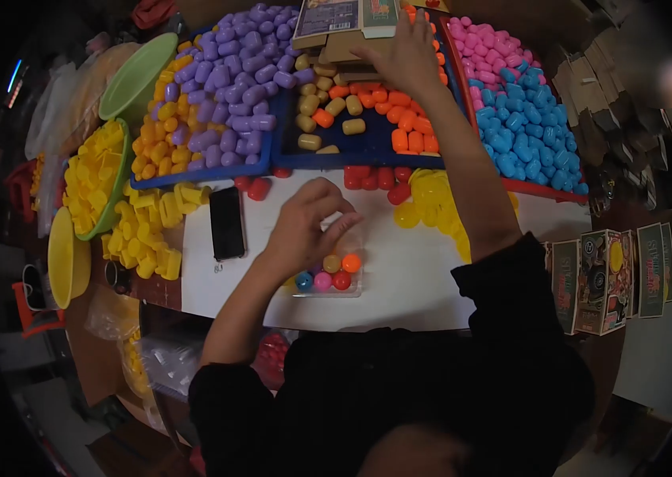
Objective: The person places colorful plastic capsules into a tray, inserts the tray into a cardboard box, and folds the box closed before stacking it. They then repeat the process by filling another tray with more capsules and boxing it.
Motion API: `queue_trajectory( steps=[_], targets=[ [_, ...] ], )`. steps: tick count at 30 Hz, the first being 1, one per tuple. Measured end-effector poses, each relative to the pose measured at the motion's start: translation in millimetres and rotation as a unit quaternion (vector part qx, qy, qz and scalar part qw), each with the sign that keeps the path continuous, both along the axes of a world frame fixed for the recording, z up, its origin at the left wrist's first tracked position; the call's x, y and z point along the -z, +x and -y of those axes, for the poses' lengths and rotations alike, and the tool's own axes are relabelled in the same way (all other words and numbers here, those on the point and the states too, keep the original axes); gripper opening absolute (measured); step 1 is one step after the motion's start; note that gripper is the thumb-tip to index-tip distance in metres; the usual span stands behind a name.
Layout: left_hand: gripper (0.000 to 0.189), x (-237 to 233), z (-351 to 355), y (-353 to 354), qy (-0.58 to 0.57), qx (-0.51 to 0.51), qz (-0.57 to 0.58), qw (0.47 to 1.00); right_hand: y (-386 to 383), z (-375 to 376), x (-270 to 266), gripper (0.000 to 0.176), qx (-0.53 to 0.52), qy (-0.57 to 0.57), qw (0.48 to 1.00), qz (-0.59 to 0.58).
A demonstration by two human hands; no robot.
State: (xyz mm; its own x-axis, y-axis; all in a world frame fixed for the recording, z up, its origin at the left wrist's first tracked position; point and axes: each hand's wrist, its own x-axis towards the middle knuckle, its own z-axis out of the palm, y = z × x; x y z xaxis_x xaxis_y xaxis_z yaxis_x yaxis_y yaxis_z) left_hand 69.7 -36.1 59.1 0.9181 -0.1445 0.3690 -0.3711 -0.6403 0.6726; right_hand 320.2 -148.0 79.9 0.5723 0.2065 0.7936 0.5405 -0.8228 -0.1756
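My left hand [306,225] hovers with fingers bent over a small clear tray [328,274] on the white table; the tray holds coloured capsules: blue, pink, red, orange and tan. Whether the fingers hold anything I cannot tell. My right hand [406,49] reaches far forward and rests, fingers spread, on a stack of cardboard pieces [352,44] lying over the blue bins. Orange capsules [395,107] and tan capsules [328,107] lie just below that hand.
Purple capsules [240,79], pink ones [487,48], blue ones [522,131] fill bins at the back. Yellow capsules [145,230] and green bowls [133,75] sit left. A black phone [226,222] lies on the table. Printed cartons [614,274] stand right. Translucent yellow shells [431,203] lie by my right forearm.
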Motion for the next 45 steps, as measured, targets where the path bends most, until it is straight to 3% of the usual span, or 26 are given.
queue_trajectory(
  steps=[2,5,6,7,9,11,13,14,15,16,18,19,21,22,24,25,27,29,31,35,39,41,42,43,44,45],
  targets=[
    [0.014,-1.8,14.8,3.9,-0.030,0.017,0.007,0.999,52.4,-26.0,21.6,0.091,0.055,-0.013,0.998,-0.035],
    [0.017,-7.4,9.8,13.2,-0.032,0.012,0.027,0.999,100.1,-18.2,11.3,0.081,-0.026,-0.005,0.949,-0.315],
    [0.022,-8.6,8.2,15.9,-0.074,-0.005,0.035,0.997,94.0,-6.5,-1.9,0.073,-0.012,-0.018,0.951,-0.308],
    [0.045,-7.2,-1.6,20.9,-0.112,-0.042,0.000,0.993,74.8,8.9,-14.0,0.065,0.004,-0.035,0.952,-0.303],
    [0.066,7.3,-14.8,45.9,-0.285,-0.184,-0.019,0.941,21.8,46.9,-27.8,0.053,-0.075,0.004,0.968,-0.239],
    [0.081,-8.2,-12.7,61.1,-0.363,-0.207,-0.072,0.906,-38.6,80.0,-17.4,0.057,-0.084,0.000,0.970,-0.228],
    [0.085,-7.5,-1.0,72.4,-0.356,-0.038,-0.023,0.933,-101.8,107.6,-5.6,0.063,-0.151,0.079,0.930,-0.325],
    [0.083,-12.0,12.6,69.9,-0.259,-0.066,-0.014,0.964,-119.9,121.8,9.6,0.064,-0.166,0.163,0.912,-0.339],
    [0.083,-9.6,26.0,67.0,-0.263,-0.059,-0.019,0.963,-135.0,135.6,23.9,0.065,-0.179,0.248,0.886,-0.349],
    [0.081,-6.9,39.3,61.1,-0.204,-0.062,-0.041,0.976,-151.1,149.6,27.4,0.065,-0.171,0.249,0.887,-0.349],
    [0.077,21.4,61.3,51.5,-0.010,-0.125,-0.023,0.992,-173.5,174.6,31.3,0.059,-0.320,0.386,0.709,-0.495],
    [0.077,23.7,73.0,38.4,-0.009,-0.121,-0.025,0.992,-178.8,185.2,34.0,0.059,-0.317,0.390,0.709,-0.494],
    [0.088,28.5,94.2,8.6,0.208,-0.076,-0.096,0.970,-187.7,202.4,41.5,0.051,-0.324,0.383,0.746,-0.437],
    [0.088,38.7,96.3,-3.3,0.210,-0.072,-0.098,0.970,-191.7,203.3,12.8,0.053,-0.208,0.375,0.752,-0.500],
    [0.087,60.4,87.8,-13.8,0.174,0.060,-0.012,0.983,-193.8,208.5,28.1,0.053,-0.213,0.394,0.777,-0.442],
    [0.087,48.4,84.1,-11.9,0.178,0.059,-0.007,0.982,-193.0,206.5,30.8,0.054,-0.223,0.407,0.800,-0.381],
    [0.082,24.9,77.3,-13.0,-0.045,0.090,-0.024,0.995,-217.4,198.1,39.9,0.060,-0.259,0.445,0.790,-0.333],
    [0.082,32.7,73.1,-4.4,-0.124,0.104,-0.023,0.986,-234.8,199.5,55.3,0.064,-0.282,0.249,0.887,-0.269],
    [0.076,39.0,73.0,-3.2,-0.243,0.131,-0.021,0.961,-237.3,208.1,57.7,0.070,-0.306,0.198,0.900,-0.240],
    [0.065,24.8,66.3,-6.6,-0.132,0.189,0.055,0.971,-241.4,214.7,45.7,0.065,-0.319,0.093,0.935,-0.124],
    [0.062,23.8,73.2,-16.0,-0.180,0.180,0.090,0.963,-243.3,224.3,57.9,0.047,-0.372,0.118,0.920,-0.033],
    [0.061,17.5,82.2,-25.7,-0.391,0.179,0.078,0.900,-248.3,225.4,42.1,0.043,-0.399,0.139,0.906,-0.019],
    [0.061,13.7,82.7,-29.8,-0.458,0.178,0.074,0.868,-255.7,220.9,13.8,0.043,-0.376,0.043,0.921,-0.092],
    [0.062,7.6,77.8,-32.8,-0.292,0.189,0.074,0.935,-261.2,216.9,-5.3,0.043,-0.348,-0.054,0.922,-0.164],
    [0.063,5.4,75.5,-34.6,-0.116,0.196,0.072,0.971,-263.6,212.0,-13.2,0.043,-0.346,-0.054,0.921,-0.169],
    [0.063,7.3,76.2,-35.5,-0.118,0.198,0.069,0.971,-264.4,205.6,-18.6,0.045,-0.325,-0.066,0.918,-0.216]
  ],
)
